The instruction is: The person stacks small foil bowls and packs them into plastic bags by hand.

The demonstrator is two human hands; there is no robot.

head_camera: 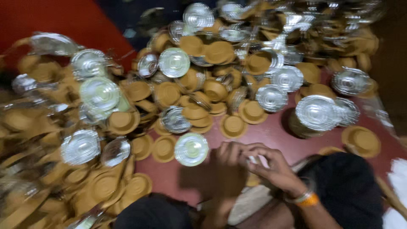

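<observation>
Hands, left hand (227,159) and right hand (271,165), pinch together on a small pale scrap (254,160); round foil-lined paper bowls (191,149) nearby.

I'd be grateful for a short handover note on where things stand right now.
Left hand and right hand are together low in the frame, fingers closed on a small pale item; motion blur hides what it is.
Silver bowl lies just left of the hands.
Bowl pile, brown and silver faces mixed, covers the red floor.
One neat stack stands at right.
The pile looks mostly unsorted.
</observation>
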